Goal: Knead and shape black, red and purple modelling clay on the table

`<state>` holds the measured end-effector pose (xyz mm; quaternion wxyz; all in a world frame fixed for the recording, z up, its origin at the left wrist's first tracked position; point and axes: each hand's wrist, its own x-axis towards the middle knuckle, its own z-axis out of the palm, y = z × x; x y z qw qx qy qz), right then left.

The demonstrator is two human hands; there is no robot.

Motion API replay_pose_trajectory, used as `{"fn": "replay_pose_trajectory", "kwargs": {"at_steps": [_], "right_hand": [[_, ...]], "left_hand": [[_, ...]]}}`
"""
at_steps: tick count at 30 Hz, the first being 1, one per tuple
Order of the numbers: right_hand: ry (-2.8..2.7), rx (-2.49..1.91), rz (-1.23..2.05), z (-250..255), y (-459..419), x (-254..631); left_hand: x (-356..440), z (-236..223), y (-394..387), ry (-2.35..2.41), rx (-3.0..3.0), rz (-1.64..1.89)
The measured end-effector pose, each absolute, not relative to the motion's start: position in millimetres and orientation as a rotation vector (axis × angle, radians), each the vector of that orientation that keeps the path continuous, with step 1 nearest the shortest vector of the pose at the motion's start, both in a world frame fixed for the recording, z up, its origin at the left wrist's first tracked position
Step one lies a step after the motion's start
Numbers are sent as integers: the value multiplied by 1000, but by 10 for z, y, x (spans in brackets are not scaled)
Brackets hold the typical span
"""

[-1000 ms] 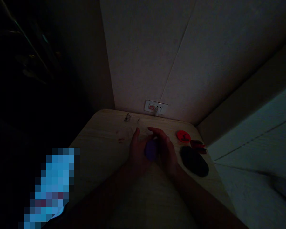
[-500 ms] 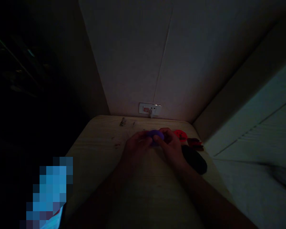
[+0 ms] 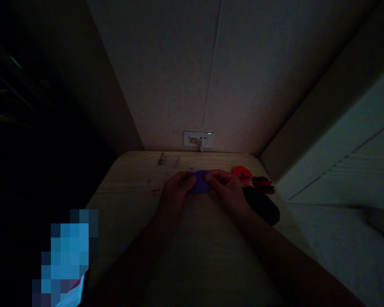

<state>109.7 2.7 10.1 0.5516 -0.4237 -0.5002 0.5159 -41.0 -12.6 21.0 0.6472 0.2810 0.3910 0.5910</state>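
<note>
Between my two hands is a flat, roundish purple piece (image 3: 201, 182), its exact kind unclear in the dim light; it could be clay or cloth. My left hand (image 3: 176, 190) pinches its left edge, with the thumb on top. On the right edge, my right hand (image 3: 226, 187) grips it with the thumb pressed on its face and the fingers behind. To the right of my right hand lies a red round piece (image 3: 242, 173) with dark marks on it. Beside that are dark red strips (image 3: 263, 185). A black oval piece (image 3: 261, 205) lies next to my right wrist.
The wooden tabletop (image 3: 128, 179) has dark smudges near its back edge. Behind it, a wall socket (image 3: 198, 140) holds a white plug. A pale panel (image 3: 333, 140) stands at the right. A glowing blurred screen (image 3: 71, 251) is at the lower left.
My left hand, blurred before, now holds the left edge of the purple piece. The piece shows a wider, flatter face towards me. The camera view has shifted slightly.
</note>
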Motion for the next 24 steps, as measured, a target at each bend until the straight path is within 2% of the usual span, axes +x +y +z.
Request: {"fn": "replay_pose_trajectory", "kwargs": {"at_steps": [3,7,9,24], "right_hand": [[-1237,-1046,1025,98,29,1115],[-1528,-1091,471,124,-32,1144],[-1703,-1038,293,145,-74,1149],[-1770,-935,212,201,-158,1096]], "left_hand": [[-389,209,-134,872,640,1308],[-377,200,-143,905,610,1349],[-386,217,-148,885,579,1374],[-394,286,-182,815,579,1354]]}}
